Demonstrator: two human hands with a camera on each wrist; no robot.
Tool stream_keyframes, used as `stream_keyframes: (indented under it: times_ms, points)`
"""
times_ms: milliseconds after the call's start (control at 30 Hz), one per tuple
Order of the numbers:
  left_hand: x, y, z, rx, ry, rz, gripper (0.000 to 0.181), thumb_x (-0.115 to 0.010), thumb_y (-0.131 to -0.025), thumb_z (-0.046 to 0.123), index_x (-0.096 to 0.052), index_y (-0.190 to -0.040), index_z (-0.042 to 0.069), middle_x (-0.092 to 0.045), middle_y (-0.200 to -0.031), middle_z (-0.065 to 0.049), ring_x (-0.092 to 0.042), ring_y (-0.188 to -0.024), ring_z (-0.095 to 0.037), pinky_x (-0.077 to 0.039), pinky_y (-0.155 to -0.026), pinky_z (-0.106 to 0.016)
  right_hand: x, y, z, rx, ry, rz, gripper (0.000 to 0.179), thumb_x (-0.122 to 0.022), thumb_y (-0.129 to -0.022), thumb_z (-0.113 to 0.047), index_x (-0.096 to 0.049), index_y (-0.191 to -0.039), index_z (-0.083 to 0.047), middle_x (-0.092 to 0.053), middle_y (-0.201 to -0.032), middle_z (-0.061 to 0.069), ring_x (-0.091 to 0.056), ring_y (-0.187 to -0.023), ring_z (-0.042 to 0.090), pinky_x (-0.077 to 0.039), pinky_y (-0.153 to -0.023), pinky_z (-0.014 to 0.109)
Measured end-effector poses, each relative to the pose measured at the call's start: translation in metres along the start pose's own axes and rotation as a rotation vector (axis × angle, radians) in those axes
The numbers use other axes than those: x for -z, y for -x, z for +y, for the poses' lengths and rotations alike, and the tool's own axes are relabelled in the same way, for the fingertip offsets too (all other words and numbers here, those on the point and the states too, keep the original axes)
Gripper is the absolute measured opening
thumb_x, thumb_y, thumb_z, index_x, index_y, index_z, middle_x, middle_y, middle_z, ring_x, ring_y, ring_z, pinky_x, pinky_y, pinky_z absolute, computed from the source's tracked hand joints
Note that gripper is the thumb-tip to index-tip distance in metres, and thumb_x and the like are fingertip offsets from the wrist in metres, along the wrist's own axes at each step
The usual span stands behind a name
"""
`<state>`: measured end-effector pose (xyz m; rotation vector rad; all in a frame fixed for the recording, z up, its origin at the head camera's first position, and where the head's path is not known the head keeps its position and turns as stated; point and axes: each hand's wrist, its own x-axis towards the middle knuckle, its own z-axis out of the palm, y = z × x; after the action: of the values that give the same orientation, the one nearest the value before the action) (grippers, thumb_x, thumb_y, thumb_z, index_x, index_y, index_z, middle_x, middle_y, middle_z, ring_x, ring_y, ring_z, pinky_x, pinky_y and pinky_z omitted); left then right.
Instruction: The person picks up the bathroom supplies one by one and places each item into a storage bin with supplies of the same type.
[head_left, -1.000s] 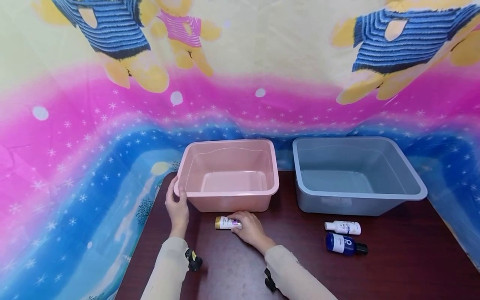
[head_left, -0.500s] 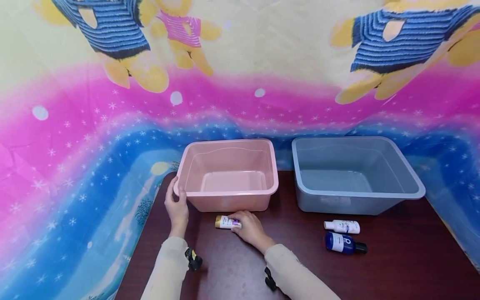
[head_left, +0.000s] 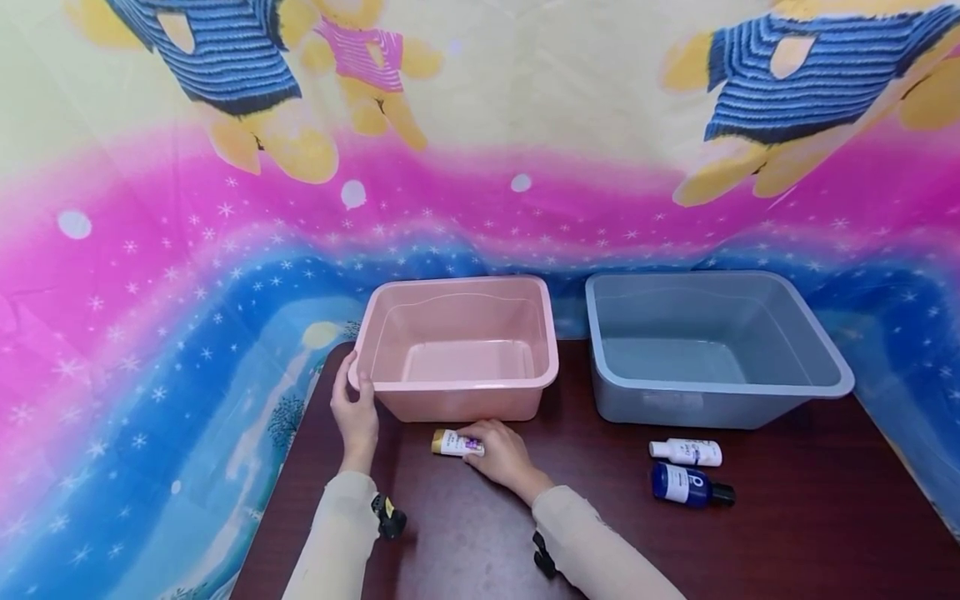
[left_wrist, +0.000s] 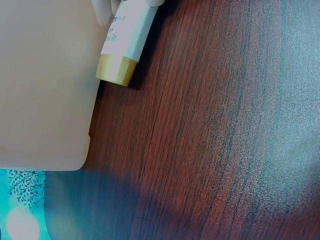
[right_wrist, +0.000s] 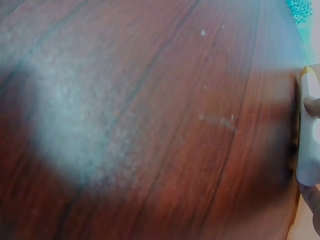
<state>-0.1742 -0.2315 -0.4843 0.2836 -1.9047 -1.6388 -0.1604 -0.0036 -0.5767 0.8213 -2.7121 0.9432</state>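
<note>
Pink plastic forms the tub whose near-left corner the left hand grips, and just in front of it the gold-capped bottle could tip if lifted, because the right hand holds only its capless end.

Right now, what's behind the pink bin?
Above the far rim of the pink bin, the printed backdrop shows: blue with white snowflakes, then pink higher up. Anything lower, directly behind the walls, is covered by the bin itself; can't tell what's there.
</note>
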Motion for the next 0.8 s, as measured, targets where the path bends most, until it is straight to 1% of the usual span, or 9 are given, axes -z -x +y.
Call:
stream_keyframes:
  times_ms: [133, 233, 400, 667, 800]
  points:
    - [-0.001, 0.000, 0.001, -0.001, 0.001, 0.000, 0.041, -0.056, -0.091, 0.014, -0.053, -0.132, 0.013, -0.050, -0.135, -0.004, -0.041, -0.125, -0.020, -0.033, -0.103, -0.042, 0.004, 0.001, -0.001, 0.000, -0.008, -0.010, 0.042, -0.078, -0.070, -0.025, -0.068, -0.111, -0.022, -0.065, -0.105, -0.007, -0.056, -0.099, 0.013, -0.047, -0.081, 0.031]
    - [-0.001, 0.000, 0.001, -0.006, -0.004, 0.001, 0.041, -0.056, -0.091, 0.014, -0.054, -0.132, 0.014, -0.050, -0.135, -0.003, -0.041, -0.125, -0.019, -0.033, -0.103, -0.042, 0.008, 0.001, -0.002, 0.015, -0.013, -0.010, 0.040, -0.077, -0.072, -0.027, -0.068, -0.111, -0.023, -0.065, -0.105, -0.007, -0.056, -0.099, 0.012, -0.047, -0.081, 0.031]
    - [-0.001, 0.000, 0.000, -0.005, -0.008, 0.001, 0.041, -0.056, -0.091, 0.014, -0.053, -0.132, 0.015, -0.050, -0.135, -0.002, -0.041, -0.125, -0.020, -0.032, -0.103, -0.042, 0.014, -0.001, -0.006, 0.057, -0.019, 0.015, 0.038, -0.076, -0.073, -0.028, -0.068, -0.110, -0.022, -0.065, -0.105, -0.006, -0.057, -0.098, 0.012, -0.048, -0.080, 0.030]
    - [-0.001, 0.001, 0.000, 0.009, -0.016, -0.002, 0.041, -0.056, -0.091, 0.015, -0.053, -0.132, 0.016, -0.050, -0.135, -0.002, -0.042, -0.125, -0.020, -0.033, -0.103, -0.044, 0.024, 0.000, -0.012, 0.081, -0.038, 0.043, 0.038, -0.076, -0.074, -0.028, -0.068, -0.110, -0.022, -0.064, -0.106, -0.007, -0.056, -0.100, 0.011, -0.047, -0.083, 0.029]
    - [-0.001, 0.001, 0.000, 0.006, -0.008, -0.001, 0.041, -0.055, -0.091, 0.014, -0.053, -0.132, 0.015, -0.049, -0.135, -0.002, -0.042, -0.125, -0.020, -0.033, -0.103, -0.043, 0.028, 0.003, -0.015, 0.101, -0.052, 0.058, 0.038, -0.076, -0.074, -0.027, -0.068, -0.111, -0.022, -0.064, -0.106, -0.008, -0.056, -0.099, 0.010, -0.047, -0.082, 0.029]
